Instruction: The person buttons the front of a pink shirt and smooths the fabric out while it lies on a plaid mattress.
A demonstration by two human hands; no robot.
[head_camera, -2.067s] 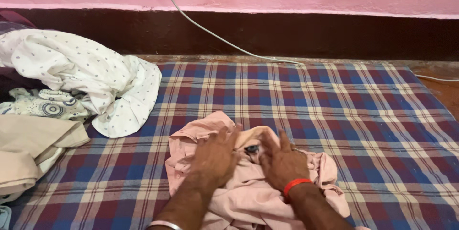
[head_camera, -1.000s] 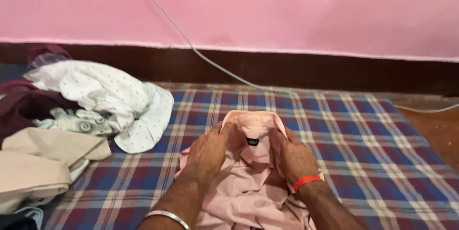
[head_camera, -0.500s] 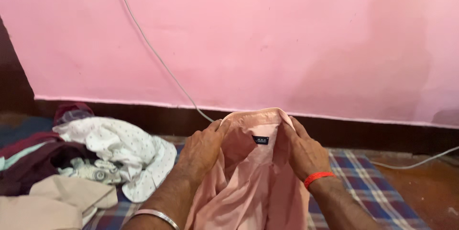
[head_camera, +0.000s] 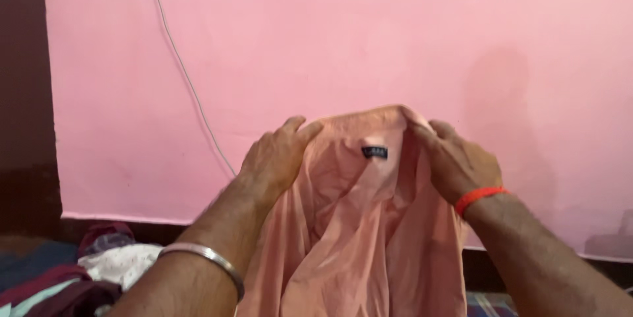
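I hold a pale pink collared shirt (head_camera: 356,225) up in front of the pink wall, its collar at the top and a small dark label showing inside the neck. My left hand (head_camera: 273,159) grips the collar's left side; a silver bangle circles that wrist. My right hand (head_camera: 458,162) grips the collar's right side; a red band sits on that wrist. The shirt hangs down loosely between my forearms, and its lower part runs out of view.
A thin white cable (head_camera: 188,73) runs down the pink wall (head_camera: 395,33). A heap of clothes (head_camera: 99,264), white dotted and maroon, lies at the lower left. A dark wall edge (head_camera: 23,93) stands at the far left.
Both hands have lifted the shirt off the checked mat and raised it by the collar; the view has tilted up, so the mat has dropped out of sight.
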